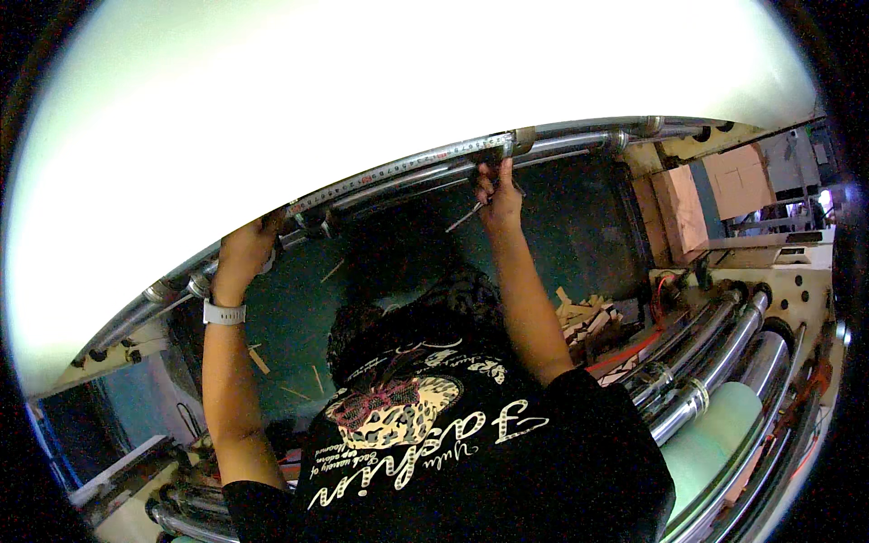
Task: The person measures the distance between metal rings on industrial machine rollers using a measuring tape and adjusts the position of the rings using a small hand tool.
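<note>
A measuring tape (398, 167) with dark and red marks is stretched along a shiny metal shaft (416, 179), under the edge of a big white surface. At its left end my left hand (246, 258) is closed around the tape; the fingertips are mostly hidden. My right hand (500, 197) is at the other end, one finger pointing up against the tape beside a dull metal collar (523, 140). A slim metal tool (465, 217) sticks out from the curled fingers of that hand; its kind is unclear. My left wrist wears a light watch (224, 313).
The bright white surface (362, 72) fills the far side. Metal rollers (724, 344) and a pale green roll (715, 443) lie at the lower right. Wood scraps (588, 317) sit on the dark green floor (570, 217). Cardboard boxes (679, 213) stand at the right.
</note>
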Tool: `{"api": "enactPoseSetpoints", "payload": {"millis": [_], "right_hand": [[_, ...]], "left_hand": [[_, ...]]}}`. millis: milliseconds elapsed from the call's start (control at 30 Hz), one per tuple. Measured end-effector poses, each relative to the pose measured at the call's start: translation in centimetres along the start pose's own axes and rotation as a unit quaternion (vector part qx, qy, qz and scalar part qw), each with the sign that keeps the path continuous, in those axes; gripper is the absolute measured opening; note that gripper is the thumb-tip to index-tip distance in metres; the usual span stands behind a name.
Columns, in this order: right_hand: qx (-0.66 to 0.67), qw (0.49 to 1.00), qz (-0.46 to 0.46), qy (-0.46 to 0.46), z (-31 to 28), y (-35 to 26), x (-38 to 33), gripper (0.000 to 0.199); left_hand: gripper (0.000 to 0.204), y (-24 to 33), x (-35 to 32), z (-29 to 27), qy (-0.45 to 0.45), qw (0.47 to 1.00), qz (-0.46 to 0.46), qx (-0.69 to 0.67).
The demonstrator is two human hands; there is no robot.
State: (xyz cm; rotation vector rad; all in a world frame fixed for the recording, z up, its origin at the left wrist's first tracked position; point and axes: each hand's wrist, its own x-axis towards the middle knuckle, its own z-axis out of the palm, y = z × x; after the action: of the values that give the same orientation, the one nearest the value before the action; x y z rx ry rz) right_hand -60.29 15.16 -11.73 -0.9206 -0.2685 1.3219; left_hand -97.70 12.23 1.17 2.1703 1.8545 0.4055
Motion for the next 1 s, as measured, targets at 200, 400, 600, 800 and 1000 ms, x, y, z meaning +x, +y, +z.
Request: {"api": "enactPoseSetpoints", "payload": {"millis": [200, 400, 600, 800, 1000], "right_hand": [[0.016, 1.0, -0.021, 0.014, 0.6, -0.6, -0.5, 0.035], [-0.039, 0.998, -0.01, 0.044, 0.4, -1.0, -1.0, 0.028], [-0.192, 0.926, -0.323, 0.038, 1.3, -3.5, -1.4, 0.018], [-0.369, 0.839, -0.4, 0.002, 3.5, -4.6, 0.1, 0.008], [-0.347, 0.832, -0.431, 0.014, 0.5, -4.9, 2.5, 0.014]], "left_hand": [[0.028, -1.1, 0.0, 0.5, -0.02, 0.999, 0.005, -0.034], [0.026, -0.7, -0.4, 0.1, 0.029, 0.999, 0.046, -0.009], [0.024, 0.0, -0.1, -0.3, 0.039, 0.997, 0.064, 0.004], [0.022, 0.0, -0.4, -0.4, 0.045, 0.997, 0.058, -0.017], [0.025, 2.0, 0.0, -1.2, 0.026, 0.999, 0.041, -0.002]]}}
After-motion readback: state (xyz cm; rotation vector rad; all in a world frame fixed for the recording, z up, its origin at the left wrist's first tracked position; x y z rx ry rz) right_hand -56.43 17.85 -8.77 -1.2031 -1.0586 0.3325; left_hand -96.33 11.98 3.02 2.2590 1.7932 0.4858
